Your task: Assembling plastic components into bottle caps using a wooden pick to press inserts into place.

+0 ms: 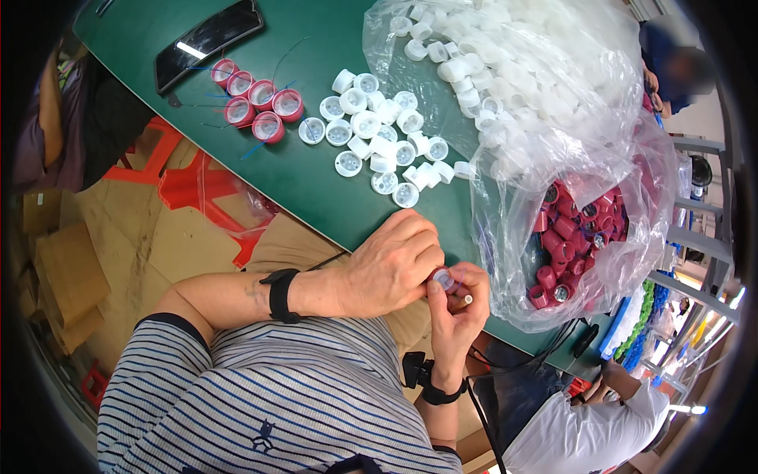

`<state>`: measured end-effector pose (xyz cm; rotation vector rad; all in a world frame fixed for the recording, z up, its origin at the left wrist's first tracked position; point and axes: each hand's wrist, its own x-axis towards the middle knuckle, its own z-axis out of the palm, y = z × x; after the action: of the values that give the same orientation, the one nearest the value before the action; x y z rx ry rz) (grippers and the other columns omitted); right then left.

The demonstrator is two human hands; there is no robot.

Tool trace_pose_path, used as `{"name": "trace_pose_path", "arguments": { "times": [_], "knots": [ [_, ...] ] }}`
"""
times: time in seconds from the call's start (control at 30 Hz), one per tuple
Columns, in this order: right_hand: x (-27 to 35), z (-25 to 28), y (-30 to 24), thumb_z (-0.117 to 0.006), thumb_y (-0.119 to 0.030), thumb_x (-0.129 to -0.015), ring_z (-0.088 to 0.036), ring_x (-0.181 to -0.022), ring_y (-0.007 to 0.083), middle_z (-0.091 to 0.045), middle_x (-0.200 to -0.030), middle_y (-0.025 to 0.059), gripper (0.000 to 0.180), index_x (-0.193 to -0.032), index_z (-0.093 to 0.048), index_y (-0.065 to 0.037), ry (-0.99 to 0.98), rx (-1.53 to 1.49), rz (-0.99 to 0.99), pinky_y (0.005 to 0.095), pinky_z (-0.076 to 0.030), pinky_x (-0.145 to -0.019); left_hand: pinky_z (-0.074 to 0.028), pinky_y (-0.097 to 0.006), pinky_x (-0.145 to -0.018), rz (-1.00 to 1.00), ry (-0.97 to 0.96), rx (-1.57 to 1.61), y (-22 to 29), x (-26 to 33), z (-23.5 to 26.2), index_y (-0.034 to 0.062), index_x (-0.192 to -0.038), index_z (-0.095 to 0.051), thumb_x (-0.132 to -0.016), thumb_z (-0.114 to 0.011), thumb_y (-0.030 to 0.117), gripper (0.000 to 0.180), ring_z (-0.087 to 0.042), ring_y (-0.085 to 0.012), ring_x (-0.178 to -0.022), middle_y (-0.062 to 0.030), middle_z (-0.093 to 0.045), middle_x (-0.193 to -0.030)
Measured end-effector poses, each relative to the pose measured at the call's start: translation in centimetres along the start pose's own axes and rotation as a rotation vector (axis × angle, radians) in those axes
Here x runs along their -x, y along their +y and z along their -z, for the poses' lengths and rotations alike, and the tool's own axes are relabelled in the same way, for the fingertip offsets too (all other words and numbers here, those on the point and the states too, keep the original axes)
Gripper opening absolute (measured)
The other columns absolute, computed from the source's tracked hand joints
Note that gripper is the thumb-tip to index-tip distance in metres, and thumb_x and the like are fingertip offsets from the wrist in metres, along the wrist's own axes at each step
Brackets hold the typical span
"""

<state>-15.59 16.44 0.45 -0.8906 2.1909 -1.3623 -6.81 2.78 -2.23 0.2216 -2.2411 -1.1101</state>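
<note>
Both of my hands meet at the table's near edge. My right hand (462, 304) grips a small dark red cup (442, 278) with a whitish insert in its mouth, between thumb and fingers. A thin white-ended piece (467, 299) pokes out by those fingers. My left hand (395, 257) is closed, back upward, with its fingertips against the cup's left side; what they pinch is hidden. Beyond it lie loose translucent white caps (365, 124), some upright, some on their sides. Farther left, several red cups (268, 126) with white inserts stand grouped, thin blue and dark wires sticking out.
A phone (207, 43) lies at the green table's (316, 197) far left. A clear bag of white caps (505, 71) fills the far right, beside a bag of red cups (564, 245). Red stools (197, 189) stand left, below the table. Other people sit nearby.
</note>
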Motion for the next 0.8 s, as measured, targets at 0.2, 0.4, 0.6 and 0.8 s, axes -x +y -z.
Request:
{"name": "trace_pose_path", "arguments": {
  "times": [0.2,0.4,0.6,0.8],
  "knots": [
    [0.1,0.1,1.3,-0.071,0.010,-0.076,-0.051,-0.069,0.0059,-0.055,-0.104,0.0077,0.032,-0.103,-0.058,-0.001,-0.001,-0.135,-0.034,0.0191,-0.041,-0.053,-0.048,-0.049,-0.091,-0.129,0.046,-0.025,0.1,0.5,0.3,0.0020,-0.087,-0.062,-0.063,-0.075,0.006,0.028,-0.060,-0.0308,-0.098,-0.0113,-0.061,-0.096],
    [0.0,0.9,0.5,-0.067,0.013,-0.076,-0.052,-0.069,0.0049,-0.057,-0.111,0.0079,0.038,-0.111,-0.059,-0.001,-0.074,-0.170,-0.032,0.0177,-0.041,-0.054,-0.048,-0.052,-0.092,-0.320,-0.009,-0.224,0.2,0.4,0.4,0.0012,-0.086,-0.064,-0.070,-0.066,0.009,0.017,-0.062,-0.0285,-0.098,-0.0110,-0.064,-0.094],
    [0.6,2.0,0.6,-0.058,0.009,-0.084,-0.051,-0.068,0.0049,-0.060,-0.109,0.0081,0.031,-0.114,-0.059,0.002,-0.036,-0.327,-0.141,0.0175,-0.039,-0.056,-0.047,-0.052,-0.094,-0.322,-0.082,-0.422,1.0,-0.3,0.5,0.0041,-0.086,-0.066,-0.072,-0.065,0.014,0.017,-0.062,-0.0271,-0.097,-0.0091,-0.064,-0.094],
    [1.2,2.3,-0.5,-0.041,-0.032,-0.106,-0.049,-0.064,0.0071,-0.065,-0.090,0.0110,0.040,-0.107,-0.059,0.004,0.158,-0.405,-0.020,0.0197,-0.034,-0.053,-0.047,-0.049,-0.093,-0.220,-0.143,-0.370,0.7,-0.5,0.0,0.0061,-0.084,-0.065,-0.074,-0.068,0.015,0.014,-0.062,-0.0242,-0.093,-0.0065,-0.064,-0.092]
  ]
}}
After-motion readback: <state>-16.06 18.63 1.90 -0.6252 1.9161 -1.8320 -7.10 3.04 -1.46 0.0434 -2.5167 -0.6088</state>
